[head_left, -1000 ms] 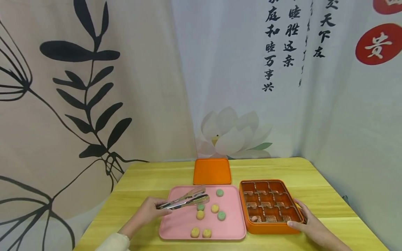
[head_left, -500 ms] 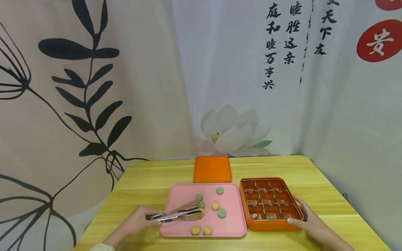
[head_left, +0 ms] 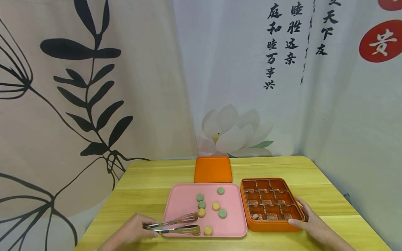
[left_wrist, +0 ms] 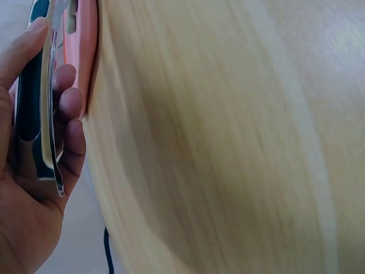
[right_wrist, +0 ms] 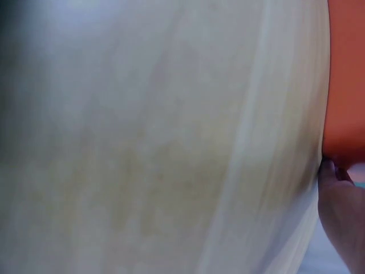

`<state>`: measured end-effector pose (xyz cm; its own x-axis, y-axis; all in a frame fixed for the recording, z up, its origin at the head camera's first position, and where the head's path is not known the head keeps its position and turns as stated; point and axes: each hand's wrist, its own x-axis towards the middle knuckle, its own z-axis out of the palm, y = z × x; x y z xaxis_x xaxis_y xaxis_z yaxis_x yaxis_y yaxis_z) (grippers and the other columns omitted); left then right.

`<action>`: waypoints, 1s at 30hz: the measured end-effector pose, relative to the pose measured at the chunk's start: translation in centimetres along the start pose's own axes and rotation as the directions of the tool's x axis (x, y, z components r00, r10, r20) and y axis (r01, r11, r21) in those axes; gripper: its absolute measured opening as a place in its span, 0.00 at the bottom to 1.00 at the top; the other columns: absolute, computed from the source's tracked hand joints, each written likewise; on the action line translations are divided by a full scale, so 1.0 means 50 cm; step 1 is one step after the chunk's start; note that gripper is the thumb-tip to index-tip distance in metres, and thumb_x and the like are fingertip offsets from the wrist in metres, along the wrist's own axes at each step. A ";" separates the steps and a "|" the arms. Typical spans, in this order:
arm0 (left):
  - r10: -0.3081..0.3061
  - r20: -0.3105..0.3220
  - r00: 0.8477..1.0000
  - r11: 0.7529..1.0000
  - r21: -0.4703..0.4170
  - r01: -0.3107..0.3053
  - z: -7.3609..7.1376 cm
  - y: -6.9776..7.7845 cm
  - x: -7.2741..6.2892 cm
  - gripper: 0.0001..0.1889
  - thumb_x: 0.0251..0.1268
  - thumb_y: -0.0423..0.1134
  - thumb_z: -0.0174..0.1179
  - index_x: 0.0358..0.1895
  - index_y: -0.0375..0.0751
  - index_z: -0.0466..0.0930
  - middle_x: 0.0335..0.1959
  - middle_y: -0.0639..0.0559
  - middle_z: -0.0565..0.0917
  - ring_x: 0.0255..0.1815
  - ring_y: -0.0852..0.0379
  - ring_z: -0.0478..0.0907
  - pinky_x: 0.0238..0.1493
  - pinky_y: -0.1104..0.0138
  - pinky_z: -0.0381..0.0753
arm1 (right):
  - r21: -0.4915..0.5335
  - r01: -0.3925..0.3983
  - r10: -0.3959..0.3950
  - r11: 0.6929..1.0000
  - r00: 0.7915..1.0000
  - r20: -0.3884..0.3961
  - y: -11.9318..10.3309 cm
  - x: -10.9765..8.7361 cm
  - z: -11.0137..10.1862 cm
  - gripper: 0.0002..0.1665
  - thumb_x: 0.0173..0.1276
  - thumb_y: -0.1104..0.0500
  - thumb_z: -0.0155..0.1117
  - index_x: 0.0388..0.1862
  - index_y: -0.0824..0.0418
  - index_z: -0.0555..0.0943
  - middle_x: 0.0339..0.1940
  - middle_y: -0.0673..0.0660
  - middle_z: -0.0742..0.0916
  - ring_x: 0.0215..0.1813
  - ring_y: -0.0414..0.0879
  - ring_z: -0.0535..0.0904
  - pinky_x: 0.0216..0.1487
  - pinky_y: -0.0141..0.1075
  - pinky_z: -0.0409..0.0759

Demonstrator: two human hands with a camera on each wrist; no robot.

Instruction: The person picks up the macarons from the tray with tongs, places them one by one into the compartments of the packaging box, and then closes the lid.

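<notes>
My left hand (head_left: 136, 226) holds metal food tongs (head_left: 176, 221) by the handles, thumb on one side and fingers on the other in the left wrist view. The tongs' tips are spread over the front of a pink tray (head_left: 174, 195), where the lower tip overlaps a mostly hidden yellow cookie. To its right lies another yellow cookie (head_left: 208, 230); farther back are green cookies (head_left: 202, 204) and more yellow ones (head_left: 216, 206). My right hand (head_left: 309, 221) grips the front right corner of an orange box (head_left: 273, 226) with a clear compartmented insert.
A small pinkish piece (head_left: 255, 217) lies in the box's front left compartment. Behind the tray is a flat orange lid (head_left: 213, 169). Everything stands on a wood-grain table (head_left: 141, 188), with a printed curtain (head_left: 157, 104) hanging behind it.
The tongs in my left hand have moved from above the tray's middle toward its front edge, uncovering the green cookies. My right hand stays at the box corner.
</notes>
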<state>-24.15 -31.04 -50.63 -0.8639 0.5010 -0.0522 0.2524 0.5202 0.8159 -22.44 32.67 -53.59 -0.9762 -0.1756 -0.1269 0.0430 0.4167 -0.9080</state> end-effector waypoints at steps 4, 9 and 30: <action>-0.015 -0.014 1.000 1.000 -0.002 0.015 0.003 -0.003 0.002 0.12 0.57 0.43 0.73 0.44 0.45 0.89 0.33 0.55 0.87 0.26 0.65 0.73 0.26 0.71 0.73 | 0.007 -0.006 0.006 1.000 1.000 0.005 0.000 0.000 0.000 0.55 0.73 0.54 0.62 0.79 0.64 0.34 0.73 0.83 0.51 0.70 0.77 0.57 0.61 0.61 0.69; -0.013 -0.042 0.999 0.999 0.040 0.015 0.000 -0.006 0.002 0.12 0.56 0.43 0.73 0.43 0.46 0.90 0.30 0.57 0.86 0.25 0.66 0.72 0.26 0.71 0.72 | 0.026 -0.024 0.024 0.999 1.000 0.018 0.000 0.002 -0.001 0.55 0.74 0.53 0.61 0.79 0.64 0.33 0.74 0.82 0.48 0.72 0.78 0.51 0.62 0.62 0.67; 0.003 -0.017 1.000 0.992 0.123 -0.001 0.006 -0.006 0.001 0.14 0.56 0.44 0.73 0.45 0.43 0.89 0.29 0.62 0.83 0.24 0.68 0.70 0.23 0.72 0.70 | 0.025 0.000 0.000 1.000 1.000 0.010 0.006 0.003 -0.002 0.53 0.74 0.55 0.61 0.79 0.65 0.34 0.72 0.83 0.55 0.68 0.74 0.63 0.58 0.56 0.74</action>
<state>-24.12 -30.98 -51.05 -0.8704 0.4907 -0.0404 0.3047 0.6012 0.7387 -22.57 32.85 -53.87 -0.9741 -0.1842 -0.1309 0.0487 0.3942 -0.9177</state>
